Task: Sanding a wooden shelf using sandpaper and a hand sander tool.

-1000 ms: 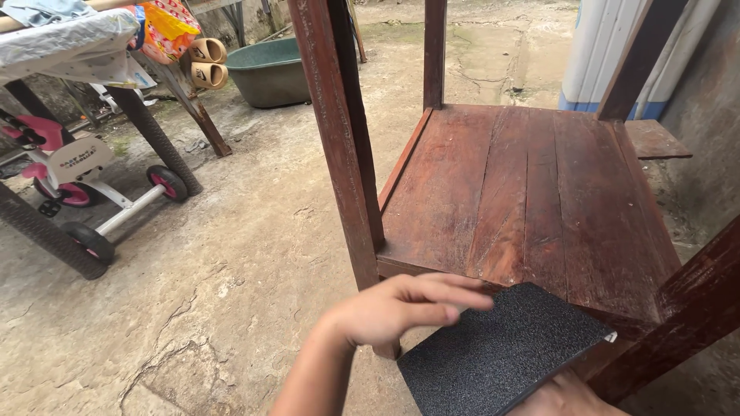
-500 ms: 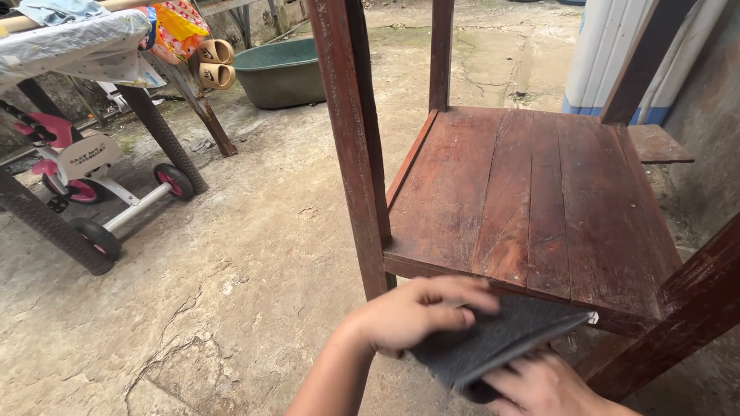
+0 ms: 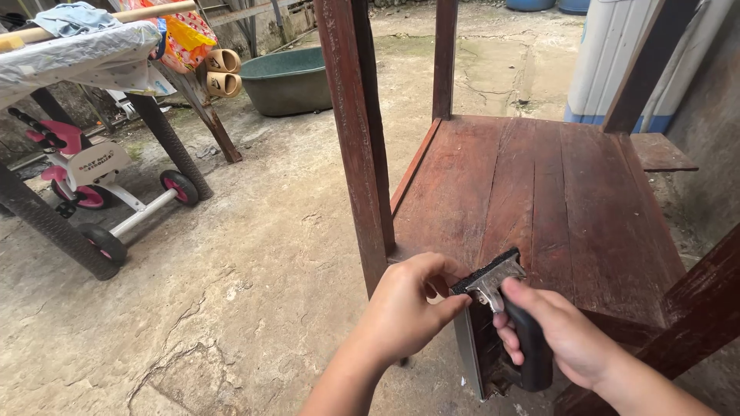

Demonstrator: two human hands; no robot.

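Gripping sander handle [image 3: 530,350], right hand [image 3: 566,339] closed | our left hand [image 3: 405,312] pinches sandpaper [image 3: 484,270] just ahead | tool's long axis runs up-left onto wooden shelf [image 3: 539,185]

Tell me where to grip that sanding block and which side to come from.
Grip the sanding block by its black handle, coming from the right and above, as the right hand does. The handle stands clear of the flat grit face, so fingers can wrap it fully. The metal clamp at the top end looks thin-edged; probably leave it to fingertips, as the left hand does.
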